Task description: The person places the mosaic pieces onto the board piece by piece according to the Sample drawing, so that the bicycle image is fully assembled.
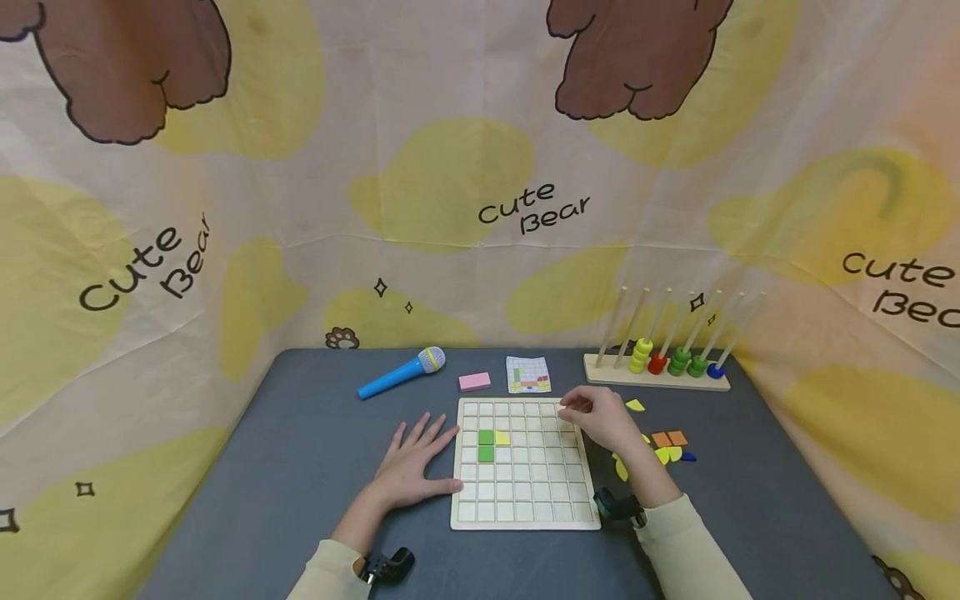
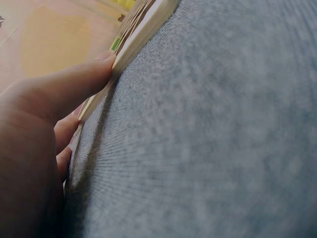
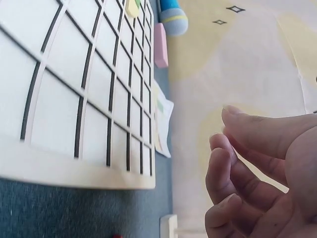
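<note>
In the head view, the left hand [image 1: 411, 473], fingers spread, touches the left edge of the grid board [image 1: 525, 492] on the surface [image 1: 300, 467]; the right hand [image 1: 596, 417] hovers at its far right corner; left wrist: thumb [image 2: 74, 85] against the edge; right wrist: fingers [image 3: 218, 173] curled, nothing visibly held.

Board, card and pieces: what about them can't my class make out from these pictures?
Card: head view, print too small to read fully; right wrist view, the board hides part.
Board: left wrist view, seen nearly edge-on and cut off by the top edge; right wrist view, cut off by the left edge.
Yellow pieces: head view, right forearm partly hides some.
</note>
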A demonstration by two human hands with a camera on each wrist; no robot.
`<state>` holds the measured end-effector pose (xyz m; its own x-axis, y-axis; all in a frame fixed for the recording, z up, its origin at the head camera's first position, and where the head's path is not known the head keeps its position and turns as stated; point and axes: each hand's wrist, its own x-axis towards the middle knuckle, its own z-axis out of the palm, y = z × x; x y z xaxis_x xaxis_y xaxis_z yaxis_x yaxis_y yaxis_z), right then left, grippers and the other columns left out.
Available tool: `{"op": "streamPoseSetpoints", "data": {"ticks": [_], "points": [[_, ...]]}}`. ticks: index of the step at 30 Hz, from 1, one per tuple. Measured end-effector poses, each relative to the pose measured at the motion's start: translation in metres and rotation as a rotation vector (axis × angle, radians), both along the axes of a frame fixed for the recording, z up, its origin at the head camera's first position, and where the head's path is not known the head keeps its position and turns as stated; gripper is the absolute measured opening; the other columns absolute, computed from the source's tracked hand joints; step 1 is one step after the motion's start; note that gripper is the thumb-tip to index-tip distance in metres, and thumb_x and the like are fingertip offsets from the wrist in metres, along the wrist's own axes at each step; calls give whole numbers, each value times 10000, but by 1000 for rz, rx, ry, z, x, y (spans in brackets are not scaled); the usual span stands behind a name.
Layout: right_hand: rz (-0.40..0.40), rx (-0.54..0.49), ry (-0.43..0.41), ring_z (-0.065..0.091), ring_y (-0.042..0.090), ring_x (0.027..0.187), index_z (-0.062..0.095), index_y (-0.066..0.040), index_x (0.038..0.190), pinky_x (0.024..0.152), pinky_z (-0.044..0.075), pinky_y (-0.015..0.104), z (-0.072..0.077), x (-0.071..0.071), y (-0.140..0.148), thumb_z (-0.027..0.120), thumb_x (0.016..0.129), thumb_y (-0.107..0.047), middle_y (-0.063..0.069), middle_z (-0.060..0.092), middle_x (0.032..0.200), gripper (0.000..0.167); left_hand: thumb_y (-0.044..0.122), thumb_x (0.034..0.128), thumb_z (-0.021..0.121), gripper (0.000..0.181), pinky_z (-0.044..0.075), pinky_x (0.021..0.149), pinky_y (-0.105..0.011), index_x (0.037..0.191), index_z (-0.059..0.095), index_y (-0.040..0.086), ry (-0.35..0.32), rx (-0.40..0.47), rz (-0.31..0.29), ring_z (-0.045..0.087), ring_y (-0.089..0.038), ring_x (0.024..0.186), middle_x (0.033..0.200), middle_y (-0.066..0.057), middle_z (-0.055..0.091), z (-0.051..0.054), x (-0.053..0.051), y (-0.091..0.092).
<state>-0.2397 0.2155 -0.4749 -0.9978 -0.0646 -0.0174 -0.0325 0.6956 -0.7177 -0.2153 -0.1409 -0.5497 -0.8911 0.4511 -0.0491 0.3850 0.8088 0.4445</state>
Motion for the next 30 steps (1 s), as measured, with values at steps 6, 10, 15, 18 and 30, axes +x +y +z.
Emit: {"op": "streamPoseSetpoints", "data": {"ticks": [6, 10, 15, 18, 30], "points": [[-50, 2, -11, 610, 200, 832, 747, -72, 1076, 706, 535, 308, -8, 2, 22, 770, 903, -196, 49, 727, 949, 214, 786, 802, 595, 965, -30, 1219, -635, 1600, 292, 338, 2, 5, -2, 65, -300, 1580, 1688, 14, 209, 0, 0, 0], [-78, 17, -27, 615, 210, 858, 743, -77, 1094, 713, 542, 303, -14, 5, 38, 763, 911, -208, 61, 728, 976, 225, 781, 807, 594, 957, -18, 1218, -641, 1600, 298, 334, 8, 3, -5, 73, -307, 1578, 1687, 9, 216, 1, 0, 0], [-107, 38, -50, 626, 219, 870, 738, -76, 1091, 733, 562, 319, -19, 6, 54, 764, 913, -216, 81, 726, 982, 228, 775, 807, 603, 957, -13, 1217, -647, 1599, 306, 327, 7, 7, -7, 76, -317, 1577, 1687, -5, 219, 1, 0, 0], [-110, 47, -66, 631, 238, 876, 730, -53, 1094, 731, 565, 338, -22, 6, 61, 758, 916, -213, 108, 722, 987, 242, 778, 805, 603, 957, -19, 1217, -644, 1597, 311, 327, 6, 9, -6, 77, -312, 1577, 1685, -4, 225, 0, 0, 0], [-118, 116, -160, 599, 258, 900, 702, 1, 1183, 785, 564, 386, -38, -2, 78, 757, 913, -207, 169, 689, 1069, 345, 776, 810, 596, 952, -12, 1219, -642, 1597, 315, 321, 15, 5, -2, 80, -312, 1577, 1686, -4, 224, -1, -1, -2]]}}
